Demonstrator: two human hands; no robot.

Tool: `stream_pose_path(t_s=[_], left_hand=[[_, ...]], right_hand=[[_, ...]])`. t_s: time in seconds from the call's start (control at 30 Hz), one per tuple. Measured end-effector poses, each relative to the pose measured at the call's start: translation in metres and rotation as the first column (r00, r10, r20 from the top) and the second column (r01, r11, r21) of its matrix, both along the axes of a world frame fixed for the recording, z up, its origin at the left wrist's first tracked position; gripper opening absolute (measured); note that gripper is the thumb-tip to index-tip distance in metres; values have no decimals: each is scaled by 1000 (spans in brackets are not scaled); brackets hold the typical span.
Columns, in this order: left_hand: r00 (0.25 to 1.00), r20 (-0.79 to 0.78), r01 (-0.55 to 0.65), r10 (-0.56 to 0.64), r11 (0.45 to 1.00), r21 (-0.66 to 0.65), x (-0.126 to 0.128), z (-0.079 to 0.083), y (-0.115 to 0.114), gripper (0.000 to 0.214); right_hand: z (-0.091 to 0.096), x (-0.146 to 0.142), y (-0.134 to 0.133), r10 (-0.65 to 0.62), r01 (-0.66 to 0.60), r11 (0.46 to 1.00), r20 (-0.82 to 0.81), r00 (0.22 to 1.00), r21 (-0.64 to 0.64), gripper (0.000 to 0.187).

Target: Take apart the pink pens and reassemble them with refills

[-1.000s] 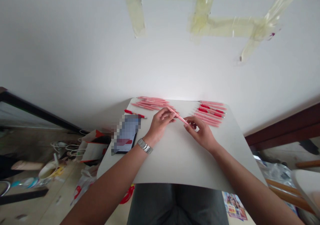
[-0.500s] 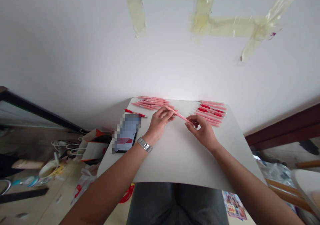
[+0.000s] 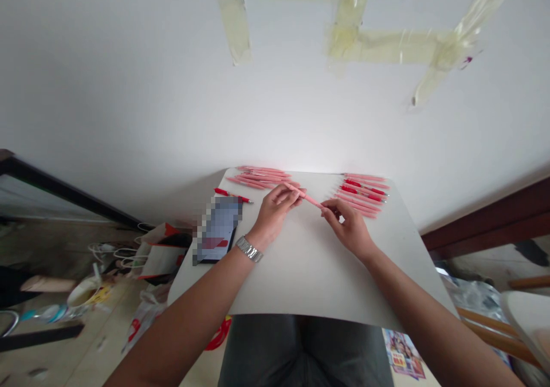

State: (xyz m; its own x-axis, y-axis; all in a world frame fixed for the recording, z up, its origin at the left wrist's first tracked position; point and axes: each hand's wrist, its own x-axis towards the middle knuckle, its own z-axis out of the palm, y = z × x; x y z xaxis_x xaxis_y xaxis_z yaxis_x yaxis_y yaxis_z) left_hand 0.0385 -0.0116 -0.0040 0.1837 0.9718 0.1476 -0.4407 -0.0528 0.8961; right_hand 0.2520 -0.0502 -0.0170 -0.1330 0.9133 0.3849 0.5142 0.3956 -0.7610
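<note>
A pink pen (image 3: 311,200) slants above the white table (image 3: 301,278), its right end lower than its left. My left hand (image 3: 277,206), with a metal watch at the wrist, pinches it near the upper left end. At the lower right end, the thumb and fingertips of my right hand (image 3: 346,222) are closed on it; they hide the tip. Several pink pens (image 3: 262,175) lie in a pile behind my left hand. On the right a row of pink pens (image 3: 361,205) lies beside red pens (image 3: 365,191).
A phone (image 3: 219,229) with a blurred screen lies at the table's left, a red pen (image 3: 233,195) just behind it. The white wall (image 3: 283,118) meets the table's back edge. Bags and a bottle (image 3: 47,312) are on the floor at left.
The fingers of my right hand have closed further round the pen's lower end. My left hand and the pens on the table stay where they were.
</note>
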Motion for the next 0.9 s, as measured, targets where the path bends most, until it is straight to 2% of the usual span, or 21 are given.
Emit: stream_pose_path(t_s=[0.23, 0.43, 0.63, 0.9], left_hand=[[999, -38, 14, -14, 1000, 8, -1, -1, -2, 25], [999, -48, -22, 22, 1000, 5, -2, -1, 0, 28], [997, -41, -60, 61, 998, 8, -2, -1, 1, 27], [998, -34, -53, 53, 998, 23, -1, 0, 0, 24]], right_hand=[[6, 0, -2, 23, -22, 1000, 35, 999, -22, 38], [2, -2, -2, 25, -26, 1000, -28, 999, -13, 27], [-7, -1, 0, -12, 13, 1000, -67, 998, 9, 34], [-8, 0, 3, -36, 38, 999, -70, 997, 33, 22]])
